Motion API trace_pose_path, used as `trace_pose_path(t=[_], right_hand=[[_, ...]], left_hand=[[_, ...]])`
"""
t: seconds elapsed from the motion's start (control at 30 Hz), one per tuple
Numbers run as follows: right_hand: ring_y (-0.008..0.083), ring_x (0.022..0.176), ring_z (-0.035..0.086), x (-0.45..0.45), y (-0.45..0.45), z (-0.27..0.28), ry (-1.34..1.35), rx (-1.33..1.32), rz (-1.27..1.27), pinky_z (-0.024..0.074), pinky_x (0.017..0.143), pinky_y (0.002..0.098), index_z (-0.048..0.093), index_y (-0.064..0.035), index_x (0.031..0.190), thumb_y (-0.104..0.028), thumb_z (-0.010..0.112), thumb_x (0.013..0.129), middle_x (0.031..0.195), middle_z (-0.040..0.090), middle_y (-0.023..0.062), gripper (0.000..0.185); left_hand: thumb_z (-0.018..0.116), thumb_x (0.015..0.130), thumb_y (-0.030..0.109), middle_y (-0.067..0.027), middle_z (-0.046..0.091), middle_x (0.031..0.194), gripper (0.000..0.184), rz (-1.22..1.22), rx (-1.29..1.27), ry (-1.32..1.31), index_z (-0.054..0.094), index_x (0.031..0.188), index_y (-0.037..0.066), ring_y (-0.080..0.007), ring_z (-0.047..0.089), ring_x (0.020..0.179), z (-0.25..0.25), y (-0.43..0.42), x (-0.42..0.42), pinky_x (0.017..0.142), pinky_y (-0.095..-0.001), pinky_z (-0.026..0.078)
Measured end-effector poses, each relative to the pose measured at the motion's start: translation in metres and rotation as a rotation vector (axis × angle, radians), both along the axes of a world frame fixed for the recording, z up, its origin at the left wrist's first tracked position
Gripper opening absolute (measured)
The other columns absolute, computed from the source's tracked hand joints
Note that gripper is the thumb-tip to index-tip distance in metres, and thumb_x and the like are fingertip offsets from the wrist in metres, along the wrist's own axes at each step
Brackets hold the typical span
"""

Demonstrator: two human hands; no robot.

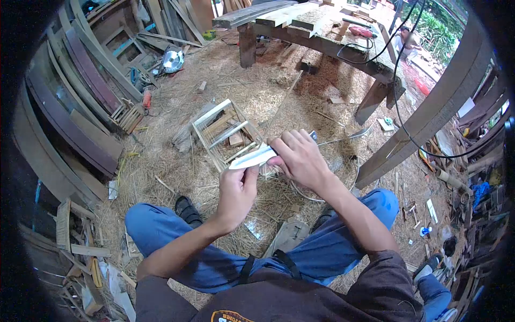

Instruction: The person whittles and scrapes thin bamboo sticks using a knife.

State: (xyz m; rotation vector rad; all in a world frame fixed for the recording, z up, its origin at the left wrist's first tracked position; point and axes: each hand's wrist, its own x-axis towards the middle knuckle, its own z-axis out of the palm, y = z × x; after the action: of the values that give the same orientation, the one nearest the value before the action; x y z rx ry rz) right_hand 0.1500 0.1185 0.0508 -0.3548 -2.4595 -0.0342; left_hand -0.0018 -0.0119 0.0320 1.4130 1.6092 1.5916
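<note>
A long pale, shiny blade-like piece (252,158) is held in front of me, above the shavings-covered ground. My right hand (298,156) is closed round its right part, where a dark end shows past the knuckles. At its left end my left hand (237,194) has its thumb and fingers closed on it from below. Just behind the hands lies a light wooden slatted frame (212,114) with small wood pieces inside. A thin cord or strip runs off to the right behind my right hand.
A wooden workbench (316,40) with planks and a red tool (362,33) stands ahead. A circular saw (173,60) lies at the back left. Boards lean on the left. A slanted post (429,112) rises at right. Other people's parts show at far right, near and far.
</note>
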Motion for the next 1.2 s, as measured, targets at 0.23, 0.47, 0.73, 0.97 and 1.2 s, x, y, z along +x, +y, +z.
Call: trace_pose_path(t=[0.23, 0.47, 0.73, 0.97, 1.2], right_hand=[[0.0288, 0.084, 0.059, -0.003, -0.002, 0.007, 0.014, 0.016, -0.116, 0.0419, 0.076, 0.0397, 0.061, -0.0067, 0.113, -0.035, 0.062, 0.094, 0.085, 0.058, 0.0119, 0.034], [0.0444, 0.078, 0.062, 0.044, 0.066, 0.032, 0.383, -0.191, -0.567, 0.0465, 0.068, 0.0508, 0.058, -0.0014, 0.110, -0.029, 0.046, 0.108, 0.083, 0.062, 0.0249, 0.030], [0.0427, 0.086, 0.062, 0.021, 0.011, 0.028, 0.306, -0.352, -0.334, 0.0470, 0.076, 0.0497, 0.056, -0.0005, 0.115, -0.028, 0.047, 0.107, 0.091, 0.063, 0.0236, 0.030], [0.0371, 0.089, 0.062, 0.006, 0.001, 0.010, 0.195, -0.171, -0.108, 0.0474, 0.080, 0.0449, 0.057, -0.0011, 0.121, -0.027, 0.057, 0.100, 0.097, 0.065, 0.0189, 0.033], [0.0352, 0.084, 0.059, 0.000, -0.010, -0.002, 0.045, -0.140, 0.075, 0.0459, 0.079, 0.0444, 0.057, -0.0029, 0.122, -0.033, 0.059, 0.098, 0.088, 0.059, 0.0146, 0.039]], left_hand=[[0.057, 0.104, 0.015, -0.0086, 0.066, 0.077, 0.024, 0.002, 0.172, 0.022, 0.068, 0.112, -0.006, -0.0089, 0.053, 0.065, -0.003, 0.008, -0.003, 0.058, -0.0297, 0.043], [0.055, 0.106, 0.018, 0.0053, 0.057, 0.079, 0.027, -0.171, -0.041, -0.070, 0.068, 0.123, 0.002, -0.0004, 0.041, 0.063, -0.012, -0.015, 0.014, 0.053, -0.0212, 0.031], [0.055, 0.107, 0.023, 0.0018, 0.065, 0.089, 0.034, -0.036, -0.053, -0.272, 0.063, 0.134, 0.003, -0.0001, 0.049, 0.071, 0.011, -0.007, -0.018, 0.060, -0.0183, 0.038], [0.057, 0.106, 0.020, 0.0035, 0.058, 0.076, 0.030, -0.071, -0.049, -0.287, 0.067, 0.129, 0.003, -0.0007, 0.049, 0.066, 0.013, 0.000, -0.012, 0.055, -0.0204, 0.037], [0.061, 0.101, 0.010, 0.0029, 0.060, 0.077, 0.024, -0.069, 0.077, -0.176, 0.068, 0.122, 0.000, -0.0027, 0.048, 0.063, -0.002, 0.011, -0.006, 0.056, -0.0228, 0.039]])
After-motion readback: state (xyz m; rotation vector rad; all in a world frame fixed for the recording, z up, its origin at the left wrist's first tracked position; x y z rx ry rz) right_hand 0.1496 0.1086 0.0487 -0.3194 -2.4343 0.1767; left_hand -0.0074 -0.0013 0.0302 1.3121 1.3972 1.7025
